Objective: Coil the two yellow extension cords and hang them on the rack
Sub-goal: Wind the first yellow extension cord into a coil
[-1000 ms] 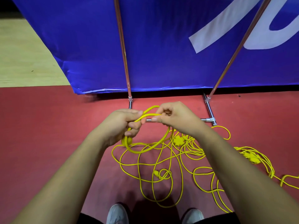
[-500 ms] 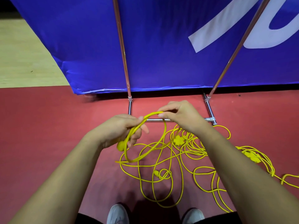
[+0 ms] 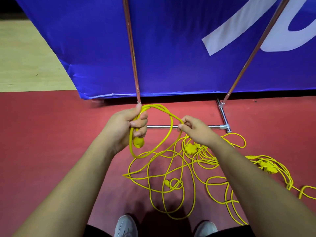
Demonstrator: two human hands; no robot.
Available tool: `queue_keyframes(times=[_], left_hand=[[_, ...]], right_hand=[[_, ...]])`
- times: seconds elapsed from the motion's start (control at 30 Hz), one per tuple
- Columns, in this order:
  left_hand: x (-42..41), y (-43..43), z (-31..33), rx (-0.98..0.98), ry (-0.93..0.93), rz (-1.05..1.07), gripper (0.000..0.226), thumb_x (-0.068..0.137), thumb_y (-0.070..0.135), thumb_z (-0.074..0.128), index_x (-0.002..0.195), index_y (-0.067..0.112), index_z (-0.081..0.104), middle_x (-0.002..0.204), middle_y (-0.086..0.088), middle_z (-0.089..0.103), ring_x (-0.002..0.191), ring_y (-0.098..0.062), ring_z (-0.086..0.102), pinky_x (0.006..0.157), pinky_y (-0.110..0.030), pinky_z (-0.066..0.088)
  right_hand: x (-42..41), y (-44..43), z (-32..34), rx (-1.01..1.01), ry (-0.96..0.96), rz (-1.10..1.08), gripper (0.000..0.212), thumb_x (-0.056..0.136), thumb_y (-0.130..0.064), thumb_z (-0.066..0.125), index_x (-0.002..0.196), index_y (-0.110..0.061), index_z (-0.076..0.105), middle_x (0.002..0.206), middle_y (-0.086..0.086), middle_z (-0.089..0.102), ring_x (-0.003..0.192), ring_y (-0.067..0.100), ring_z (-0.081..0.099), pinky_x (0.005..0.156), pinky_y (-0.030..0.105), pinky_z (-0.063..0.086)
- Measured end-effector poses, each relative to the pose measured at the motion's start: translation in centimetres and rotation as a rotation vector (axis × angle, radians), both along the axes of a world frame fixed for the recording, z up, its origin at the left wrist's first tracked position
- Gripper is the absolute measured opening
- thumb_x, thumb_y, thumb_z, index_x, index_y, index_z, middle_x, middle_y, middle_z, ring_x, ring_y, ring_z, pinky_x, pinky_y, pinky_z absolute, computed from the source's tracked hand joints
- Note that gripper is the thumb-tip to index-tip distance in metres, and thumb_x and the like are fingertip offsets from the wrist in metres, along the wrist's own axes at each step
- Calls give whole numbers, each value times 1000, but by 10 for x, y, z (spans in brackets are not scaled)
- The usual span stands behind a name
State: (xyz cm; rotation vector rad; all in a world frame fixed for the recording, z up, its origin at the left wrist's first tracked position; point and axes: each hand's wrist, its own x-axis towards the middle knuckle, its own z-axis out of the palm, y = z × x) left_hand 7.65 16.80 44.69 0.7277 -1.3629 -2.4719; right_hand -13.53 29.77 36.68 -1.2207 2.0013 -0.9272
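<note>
the fingers (image 3: 139, 124) of the left hand (image 3: 123, 129) were curled tight round a yellow extension cord (image 3: 154, 106), gripping it as one hanging loop, and the cord's yellow end piece (image 3: 138, 143) stuck out just below them. to their right, close but apart, the right hand (image 3: 198, 132) pinched the same cord between thumb and fingertips (image 3: 183, 121), where the strand arched over from the left fingers. from that pinch the cord dropped away to the floor. below and right of both hands the rest of the yellow cords (image 3: 205, 161) lay in a loose tangle on the red floor (image 3: 51, 134), with two yellow socket blocks among the strands, one (image 3: 190, 148) just under the right wrist and another (image 3: 267, 167) farther right. just beyond the fingers ran the bottom bar (image 3: 159, 126) of the metal rack, its two uprights (image 3: 131, 48) rising in front of a blue banner (image 3: 171, 40). nearest the camera, beneath the forearms, showed the toes of two grey shoes (image 3: 125, 225).
</note>
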Motion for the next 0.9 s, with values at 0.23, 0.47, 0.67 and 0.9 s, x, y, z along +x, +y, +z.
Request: queue_keyframes(times=[0.23,0.47,0.67,0.9], left_hand=[[2,-7,3,201,161,89,39,95,40,36,64,18,43,47,8,27,36,-9,26,44,-23,21],[3,-12,-2,68,210,101,19,93,21,39,84,10,51,58,3,35,50,-14,35,54,-26,33],[2,-10,-6,-352,30,134,18,99,13,40,100,7,57,72,-3,65,59,-13,59,55,-21,45],[0,5,-22,-838,-232,-159,22,101,14,43,100,2,62,75,5,69,61,-3,60,60,-15,46]], right_hand=[[-2,1,-15,68,49,-77,25,96,-18,57,75,-23,46,65,-10,47,48,-3,42,46,10,33],[16,-3,-18,-33,-615,-357,16,94,-22,62,90,-12,49,69,10,63,57,24,66,56,29,53],[31,-14,7,33,-328,-255,23,90,-25,67,72,-13,60,54,3,49,36,8,33,41,20,30],[45,-10,78,292,-227,447,18,89,-26,68,78,-13,72,49,-1,47,44,12,37,42,21,32]])
